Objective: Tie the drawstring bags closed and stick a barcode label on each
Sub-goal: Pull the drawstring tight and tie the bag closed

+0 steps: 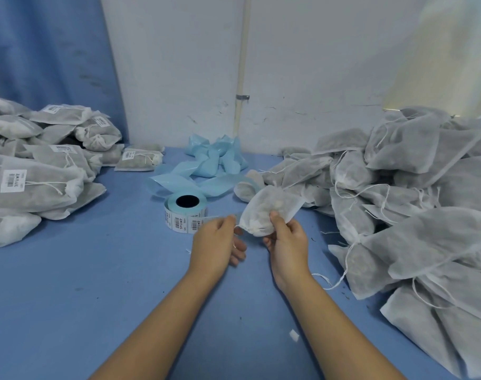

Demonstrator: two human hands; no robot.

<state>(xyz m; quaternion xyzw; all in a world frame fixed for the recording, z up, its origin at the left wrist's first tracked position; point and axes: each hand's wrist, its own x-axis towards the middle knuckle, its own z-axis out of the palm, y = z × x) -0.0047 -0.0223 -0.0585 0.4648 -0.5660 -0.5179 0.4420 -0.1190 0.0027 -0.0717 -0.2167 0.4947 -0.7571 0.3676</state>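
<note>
The right hand (287,242) grips a small bag (266,209) above the table (83,297), thumb on its front. The left hand (217,242) pinches the string at the bag's gathered neck. The label roll (184,212) stands just behind the left hand. Labelled bags (42,165) are heaped at left, unlabelled bags (412,201) at right.

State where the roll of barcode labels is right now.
In the head view the roll of barcode labels sits on the blue table near centre, just beyond the left hand, with the crumpled blue backing strip behind it.
</note>
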